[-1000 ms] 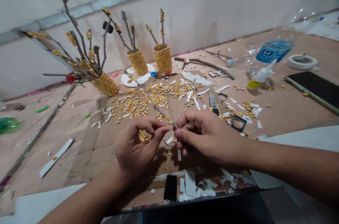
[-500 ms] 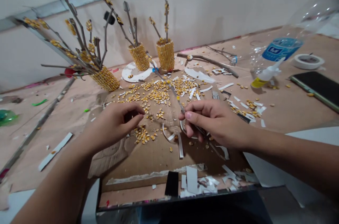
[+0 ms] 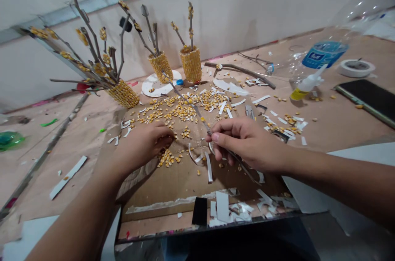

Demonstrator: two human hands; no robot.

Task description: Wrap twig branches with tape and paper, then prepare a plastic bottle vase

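Note:
My right hand (image 3: 243, 141) pinches a thin twig (image 3: 197, 113) between thumb and fingers. The twig slants up and away to the left, and a few yellow corn kernels are stuck along it. Its lower end comes out below my palm. My left hand (image 3: 151, 139) is low over the cardboard, fingers curled and closed beside a small heap of corn kernels (image 3: 168, 158). Its fingertips are partly hidden, so I cannot make out what they hold. More loose kernels (image 3: 182, 110) lie scattered beyond both hands on the cardboard sheet (image 3: 173, 189).
Kernel-covered pots (image 3: 191, 65) holding twigs stand at the back, one tilted (image 3: 123, 94). At right are a glue bottle (image 3: 305, 86), a plastic bottle (image 3: 324, 55), a tape roll (image 3: 356, 67) and a phone (image 3: 370, 98). Paper scraps (image 3: 222, 207) litter the front edge; a cutter (image 3: 249, 111) lies behind my right hand.
My left hand has moved slightly right and its fingers have curled down toward the kernels. My right hand keeps the twig, whose far end has shifted a little left and lower.

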